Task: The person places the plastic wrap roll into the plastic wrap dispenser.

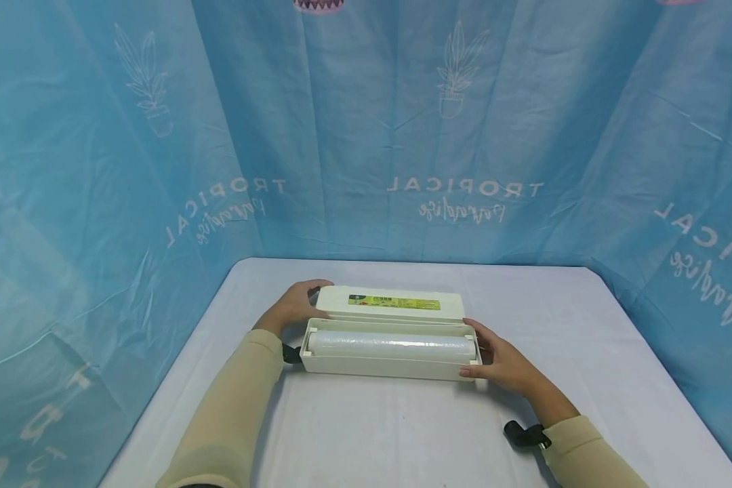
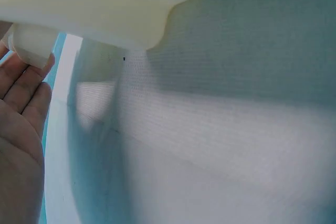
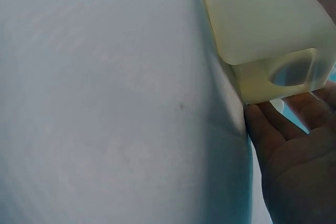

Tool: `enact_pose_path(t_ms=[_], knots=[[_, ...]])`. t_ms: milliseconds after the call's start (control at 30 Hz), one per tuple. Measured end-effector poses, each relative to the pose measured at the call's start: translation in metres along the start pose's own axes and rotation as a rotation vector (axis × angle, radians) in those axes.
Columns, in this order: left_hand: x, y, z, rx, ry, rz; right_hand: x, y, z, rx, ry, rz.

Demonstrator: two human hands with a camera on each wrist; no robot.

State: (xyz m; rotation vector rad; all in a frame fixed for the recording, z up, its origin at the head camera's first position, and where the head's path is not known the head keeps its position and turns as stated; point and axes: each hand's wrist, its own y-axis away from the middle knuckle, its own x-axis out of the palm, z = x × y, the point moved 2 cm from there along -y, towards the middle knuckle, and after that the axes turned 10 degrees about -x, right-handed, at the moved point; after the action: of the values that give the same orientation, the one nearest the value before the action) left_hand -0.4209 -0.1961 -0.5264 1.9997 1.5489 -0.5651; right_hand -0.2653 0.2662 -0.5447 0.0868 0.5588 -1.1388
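Note:
A long off-white plastic box (image 1: 384,367) lies with its lid (image 1: 331,298) swung back behind it. The lid bears a green and yellow label (image 1: 394,302). Inside the box sits a roll of clear plastic wrap (image 1: 392,344). My left hand (image 1: 293,305) grips the left end of the lid; in the left wrist view its fingers (image 2: 23,85) bend round a pale plastic end. The right end of the box is held by my right hand (image 1: 505,364), thumb at the front and fingers behind. In the right wrist view, fingertips touch the box's end wall (image 3: 278,74).
A white cloth covers the table (image 1: 402,434) under the box. Blue printed curtains (image 1: 366,135) hang along the back and both sides. Black wrist camera mounts (image 1: 524,435) sit at both sleeves.

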Motion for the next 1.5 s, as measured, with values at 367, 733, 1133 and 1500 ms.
enact_pose_path(t_ms=[367,733,1133,1500], knots=[[-0.002,0.003,0.002,0.019,0.098,-0.003,0.001,0.000,-0.001,0.010,0.017,-0.003],[-0.004,0.006,0.003,0.055,0.148,-0.023,0.001,0.000,0.000,-0.009,0.012,-0.003],[-0.007,0.012,0.002,0.072,0.181,-0.020,0.001,0.000,-0.001,-0.013,-0.001,-0.001],[-0.011,0.018,-0.004,0.060,0.211,-0.030,0.001,0.001,0.002,-0.014,-0.005,-0.006]])
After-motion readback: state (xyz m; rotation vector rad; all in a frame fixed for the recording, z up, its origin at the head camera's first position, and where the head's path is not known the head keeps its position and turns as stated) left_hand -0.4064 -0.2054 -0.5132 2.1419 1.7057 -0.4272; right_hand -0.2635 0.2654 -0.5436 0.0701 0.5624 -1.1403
